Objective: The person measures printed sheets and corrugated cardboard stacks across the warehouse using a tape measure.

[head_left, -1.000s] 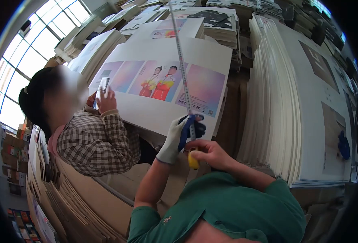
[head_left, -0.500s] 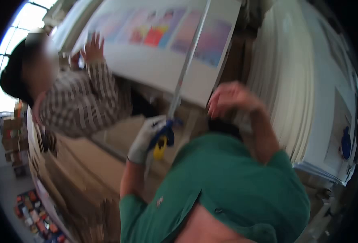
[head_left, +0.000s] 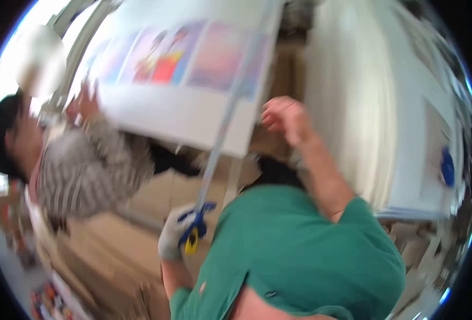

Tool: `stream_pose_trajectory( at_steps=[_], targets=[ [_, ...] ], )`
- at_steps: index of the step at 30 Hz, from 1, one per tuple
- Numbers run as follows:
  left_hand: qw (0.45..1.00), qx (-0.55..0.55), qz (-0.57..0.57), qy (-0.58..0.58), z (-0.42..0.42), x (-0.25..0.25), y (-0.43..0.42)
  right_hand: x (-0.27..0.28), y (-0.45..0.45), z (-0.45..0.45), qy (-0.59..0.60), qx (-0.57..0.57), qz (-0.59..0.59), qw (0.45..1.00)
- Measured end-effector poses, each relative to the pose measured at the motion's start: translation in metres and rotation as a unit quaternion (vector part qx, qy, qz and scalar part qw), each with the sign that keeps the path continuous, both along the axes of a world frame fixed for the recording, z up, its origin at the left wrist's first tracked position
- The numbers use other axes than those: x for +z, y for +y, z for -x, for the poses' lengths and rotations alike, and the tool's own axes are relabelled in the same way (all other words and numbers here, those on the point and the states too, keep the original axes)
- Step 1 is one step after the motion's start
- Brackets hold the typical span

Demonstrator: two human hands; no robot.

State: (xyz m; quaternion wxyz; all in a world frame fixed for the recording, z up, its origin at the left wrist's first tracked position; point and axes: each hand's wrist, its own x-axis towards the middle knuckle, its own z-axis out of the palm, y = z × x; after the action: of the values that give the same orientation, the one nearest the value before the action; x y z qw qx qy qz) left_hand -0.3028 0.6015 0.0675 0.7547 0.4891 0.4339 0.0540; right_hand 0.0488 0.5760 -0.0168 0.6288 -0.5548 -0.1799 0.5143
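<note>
The tape measure (head_left: 191,244) is partly hidden by the gloved left hand (head_left: 178,230); its blade markings are illegible. Top edge cuts off the printed sheet (head_left: 182,111). Right hand's (head_left: 289,120) fingers are blurred.

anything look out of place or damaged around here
One oddity: a blue item, apparently a work glove, lies on the stack of white sheets at right, while the person's right hand is bare and the left hand wears a white-and-blue glove. No spill shows; blur would hide fine damage.
</note>
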Motion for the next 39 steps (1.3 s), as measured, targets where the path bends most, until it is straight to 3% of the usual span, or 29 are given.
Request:
stream_pose_trajectory(
  at_steps=[6, 9, 11, 13, 14, 16, 18, 19, 21, 22, 23, 24, 25, 27, 29, 30, 32, 34, 35, 39],
  targets=[
    [0.996, -0.068, 0.019, -0.057, -0.014, -0.023, 0.005, 0.031, -0.076, 0.047, 0.011, 0.096, 0.002, 0.995],
    [0.987, -0.134, 0.025, -0.082, -0.031, -0.047, 0.003, 0.077, -0.152, 0.049, -0.077, 0.247, -0.026, 0.966],
    [0.980, -0.173, 0.031, -0.091, -0.045, -0.054, -0.005, 0.146, -0.207, 0.042, -0.062, 0.256, 0.007, 0.965],
    [0.971, -0.212, 0.057, -0.099, -0.056, -0.052, -0.015, 0.187, -0.262, 0.020, -0.154, 0.196, -0.003, 0.968],
    [0.967, -0.224, 0.066, -0.105, -0.063, -0.051, -0.020, 0.198, -0.289, 0.011, -0.185, 0.074, -0.014, 0.980],
    [0.967, -0.221, 0.054, -0.111, -0.069, -0.049, -0.030, 0.204, -0.337, -0.045, -0.310, -0.106, -0.026, 0.944],
    [0.970, -0.200, 0.044, -0.131, -0.081, -0.048, -0.043, 0.196, -0.382, -0.117, -0.486, -0.296, 0.153, 0.808],
    [0.970, -0.202, 0.037, -0.128, -0.084, -0.044, -0.050, 0.173, -0.415, -0.168, -0.594, -0.359, 0.185, 0.696],
    [0.975, -0.164, -0.076, -0.131, -0.090, -0.031, -0.072, 0.148, -0.491, -0.253, -0.552, -0.475, 0.289, 0.621],
    [0.972, -0.141, -0.131, -0.133, -0.094, -0.024, -0.083, 0.128, -0.514, -0.281, -0.550, -0.476, 0.286, 0.624],
    [0.972, -0.140, -0.132, -0.134, -0.099, -0.018, -0.092, 0.120, -0.530, -0.302, -0.540, -0.497, 0.349, 0.584],
    [0.923, -0.182, -0.317, -0.117, -0.105, -0.013, -0.100, 0.117, -0.548, -0.321, -0.527, -0.517, 0.410, 0.536],
    [0.839, -0.215, -0.490, -0.100, -0.113, -0.008, -0.109, 0.119, -0.567, -0.341, -0.513, -0.536, 0.468, 0.481],
    [0.964, -0.124, -0.207, -0.107, -0.121, 0.009, -0.114, 0.118, -0.566, -0.354, -0.482, -0.497, 0.540, 0.479],
    [0.890, -0.227, -0.369, -0.140, -0.137, 0.028, -0.111, 0.075, -0.603, -0.414, -0.462, -0.463, 0.534, 0.536],
    [0.887, -0.235, -0.371, -0.143, -0.136, 0.028, -0.095, 0.085, -0.604, -0.407, -0.472, -0.430, 0.509, 0.577],
    [0.976, -0.168, -0.059, -0.123, -0.139, 0.030, -0.059, 0.089, -0.605, -0.395, -0.478, -0.405, 0.421, 0.656],
    [0.962, -0.222, -0.076, -0.137, -0.192, 0.048, -0.040, 0.092, -0.612, -0.353, -0.482, -0.416, 0.310, 0.706],
    [0.949, -0.261, -0.087, -0.152, -0.229, 0.066, -0.031, 0.115, -0.615, -0.300, -0.488, -0.428, 0.263, 0.714],
    [0.897, -0.378, -0.072, -0.217, -0.364, 0.116, -0.071, 0.106, -0.706, -0.163, -0.474, -0.554, 0.191, 0.656]
  ],
)
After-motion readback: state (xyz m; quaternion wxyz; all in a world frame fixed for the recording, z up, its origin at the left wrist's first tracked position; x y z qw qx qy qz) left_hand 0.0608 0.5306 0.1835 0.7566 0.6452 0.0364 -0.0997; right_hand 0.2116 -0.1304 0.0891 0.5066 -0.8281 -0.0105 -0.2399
